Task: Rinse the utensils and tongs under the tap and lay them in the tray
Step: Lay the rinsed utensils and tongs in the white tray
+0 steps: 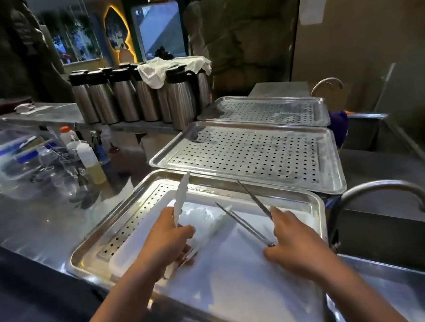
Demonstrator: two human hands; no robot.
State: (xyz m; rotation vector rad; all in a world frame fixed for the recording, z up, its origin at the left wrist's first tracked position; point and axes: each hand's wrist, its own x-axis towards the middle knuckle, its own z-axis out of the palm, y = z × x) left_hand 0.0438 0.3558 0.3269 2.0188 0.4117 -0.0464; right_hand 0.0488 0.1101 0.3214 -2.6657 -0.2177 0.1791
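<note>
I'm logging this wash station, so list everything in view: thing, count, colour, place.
tongs: one, steel, over the near tray, in the right hand
utensil: one, white, upright over the near tray, in the left hand
trays: three, steel, perforated, in a row on the counter: near, middle, far
board: one, white, lying in the near tray
tap: one, steel, right of the near tray
flasks: several, steel with black lids, behind the trays
cloth: one, white, draped over the flasks
bottle: one, clear, left on the counter
counter: one, steel
left hand: grips the utensil
right hand: holds the tongs
</note>
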